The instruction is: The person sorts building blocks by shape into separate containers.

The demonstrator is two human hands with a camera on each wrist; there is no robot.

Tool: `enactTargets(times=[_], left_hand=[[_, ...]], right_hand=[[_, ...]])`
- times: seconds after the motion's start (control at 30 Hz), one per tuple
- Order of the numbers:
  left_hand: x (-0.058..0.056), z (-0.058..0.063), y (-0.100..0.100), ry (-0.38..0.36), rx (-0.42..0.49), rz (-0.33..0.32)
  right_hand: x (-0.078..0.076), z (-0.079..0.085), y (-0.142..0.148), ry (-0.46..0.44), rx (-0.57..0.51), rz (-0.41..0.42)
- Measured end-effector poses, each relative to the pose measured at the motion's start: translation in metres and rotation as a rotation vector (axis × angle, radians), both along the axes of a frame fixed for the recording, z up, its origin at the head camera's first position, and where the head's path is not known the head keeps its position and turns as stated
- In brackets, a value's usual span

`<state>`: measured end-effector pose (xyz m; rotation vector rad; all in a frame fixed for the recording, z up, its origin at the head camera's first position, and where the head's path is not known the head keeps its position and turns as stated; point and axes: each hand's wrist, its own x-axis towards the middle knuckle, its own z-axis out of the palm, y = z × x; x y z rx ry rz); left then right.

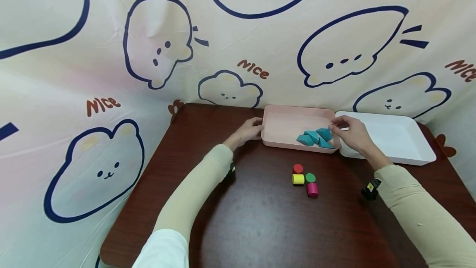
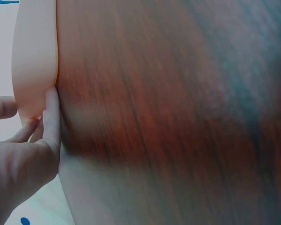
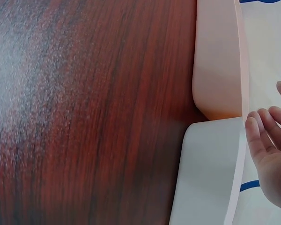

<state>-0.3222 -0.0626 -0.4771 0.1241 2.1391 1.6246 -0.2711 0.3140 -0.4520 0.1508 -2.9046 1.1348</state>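
Note:
A shallow pink tray lies at the back of the table with several blue faceted blocks in its front right part. My left hand is at the tray's left end, its fingertips touching the outer wall in the left wrist view. At the opposite end, my right hand hovers over the pink rim where it meets a white tray. In the right wrist view its thumb stands apart from the loosely bent fingers, with nothing visible between them.
In front of the pink tray, a red cylinder, a yellow cylinder, a green cylinder and a magenta cylinder cluster on the dark brown table. A printed curtain hangs close behind the trays.

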Motion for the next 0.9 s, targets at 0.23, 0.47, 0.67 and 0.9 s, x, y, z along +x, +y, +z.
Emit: enactTargets(times=[0.23,0.47,0.67,0.9], left_hand=[[0.000,-0.002,0.001,0.020,-0.007,-0.005],[0.002,-0.001,-0.001,0.044,-0.005,-0.009],[0.001,-0.002,-0.001,0.047,0.001,-0.008],[0.002,-0.001,0.000,0.048,-0.021,0.002]], right_hand=[[0.003,0.004,0.007,0.007,0.021,0.015],[0.005,0.009,0.015,-0.017,0.027,-0.004],[0.009,0.012,0.025,-0.027,0.021,-0.017],[0.015,0.016,0.035,-0.029,0.021,-0.010]])
